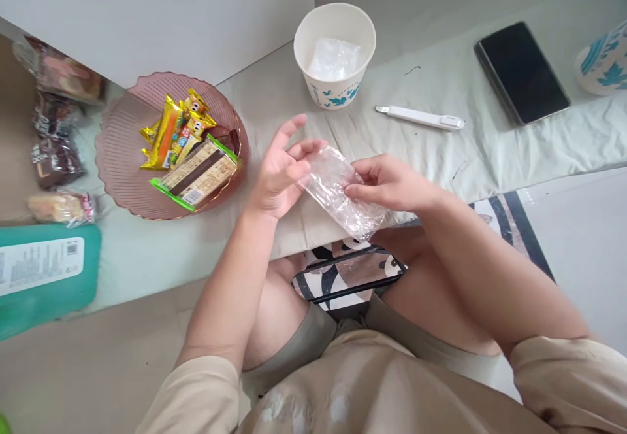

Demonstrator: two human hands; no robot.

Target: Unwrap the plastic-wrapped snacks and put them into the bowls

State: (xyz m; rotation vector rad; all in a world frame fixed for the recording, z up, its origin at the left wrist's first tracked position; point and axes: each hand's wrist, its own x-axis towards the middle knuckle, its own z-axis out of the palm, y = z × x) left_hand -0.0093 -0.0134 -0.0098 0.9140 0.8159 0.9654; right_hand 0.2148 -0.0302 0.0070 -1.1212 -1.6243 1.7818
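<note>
Person's right hand (385, 182) pinches clear wrapper (333, 185) between the hands, seemingly to steady it; left hand (279, 180) half spread at its edge, grip unclear. Paper cup (337, 98) beyond both, likely for easy reach.

Cloth-covered table (431, 35) (pale, creased) — greyish-beige floor (132, 355) below

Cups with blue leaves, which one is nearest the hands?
The cup with clear plastic inside, just past the left hand; the other cup is beyond the phone, cut off by the picture's right edge.
</note>
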